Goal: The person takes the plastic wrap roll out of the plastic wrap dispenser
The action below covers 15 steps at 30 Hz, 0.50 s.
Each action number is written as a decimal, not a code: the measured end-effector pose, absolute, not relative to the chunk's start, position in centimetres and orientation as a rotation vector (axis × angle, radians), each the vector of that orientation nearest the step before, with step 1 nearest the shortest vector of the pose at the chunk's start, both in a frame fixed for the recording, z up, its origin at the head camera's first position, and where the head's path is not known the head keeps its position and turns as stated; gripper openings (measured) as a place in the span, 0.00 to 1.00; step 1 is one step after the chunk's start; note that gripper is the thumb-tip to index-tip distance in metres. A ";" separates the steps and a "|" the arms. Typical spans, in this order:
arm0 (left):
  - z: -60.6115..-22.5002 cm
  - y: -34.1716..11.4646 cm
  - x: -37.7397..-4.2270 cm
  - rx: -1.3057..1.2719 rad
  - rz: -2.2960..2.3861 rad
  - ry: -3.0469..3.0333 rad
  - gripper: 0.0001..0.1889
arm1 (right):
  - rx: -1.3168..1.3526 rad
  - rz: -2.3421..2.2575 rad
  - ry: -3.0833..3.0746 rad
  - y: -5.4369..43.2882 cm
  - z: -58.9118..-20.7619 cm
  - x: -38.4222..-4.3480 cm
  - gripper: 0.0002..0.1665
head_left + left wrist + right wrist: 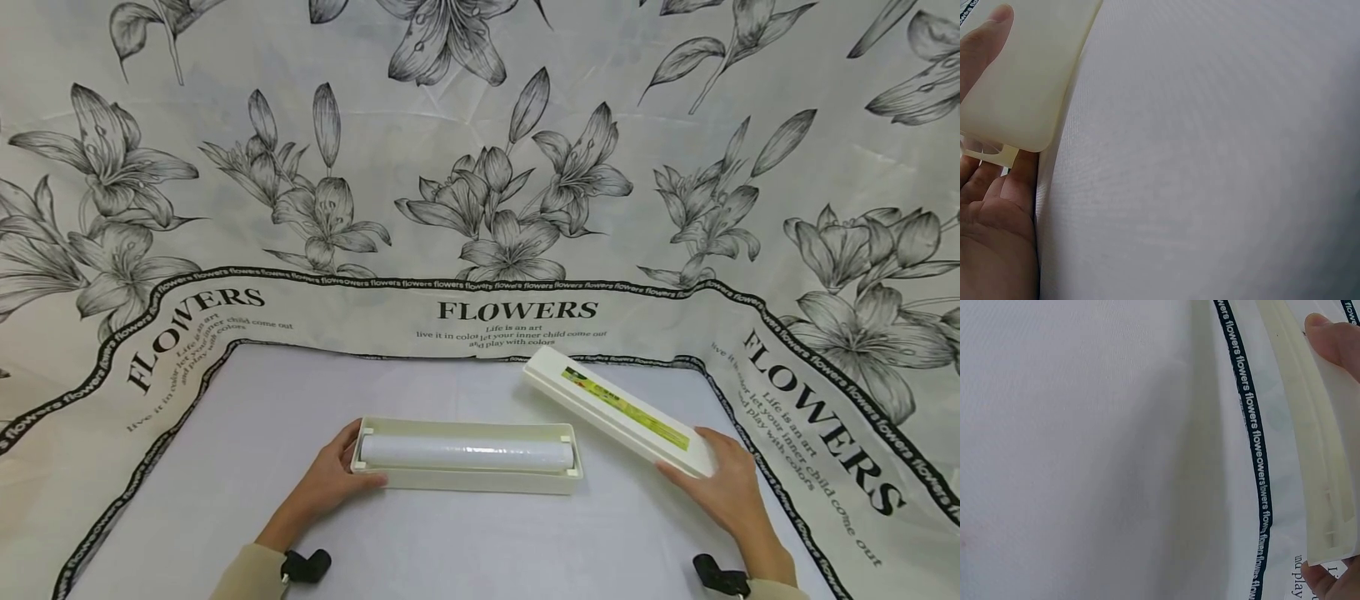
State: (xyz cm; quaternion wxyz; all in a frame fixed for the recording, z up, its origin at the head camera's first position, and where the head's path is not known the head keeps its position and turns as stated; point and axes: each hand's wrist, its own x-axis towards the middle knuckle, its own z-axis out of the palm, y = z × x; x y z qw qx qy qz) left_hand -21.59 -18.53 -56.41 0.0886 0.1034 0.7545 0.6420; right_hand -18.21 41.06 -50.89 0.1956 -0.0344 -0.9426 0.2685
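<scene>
A long cream cling film dispenser box sits lidless on the table, with a shiny roll of cling film lying lengthwise inside. My left hand grips the box's left end, thumb on the front wall and fingers round the end. The left wrist view shows that thumb flat against the box wall. To the right, my right hand holds the near end of the dispenser's lid, which carries a yellow-green label. The lid slants up and away to the left, apart from the box. Its pale edge appears in the right wrist view.
A white cloth covers the tabletop. Around it runs a border printed with black lettering, and a flower-patterned cloth rises behind. Dark wrist-worn devices sit at both sleeves.
</scene>
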 end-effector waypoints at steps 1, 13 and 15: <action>-56.4 -18.5 -21.6 0.309 1.912 2.242 0.57 | -0.102 0.749 -2.638 41.2 -51.0 -18.2 0.54; -56.3 -18.5 -21.5 0.300 1.902 2.247 0.57 | -0.229 0.719 -2.682 43.4 -52.1 -17.3 0.57; -56.3 -18.5 -21.5 0.297 1.902 2.246 0.57 | -0.258 0.703 -2.695 43.6 -52.1 -17.2 0.58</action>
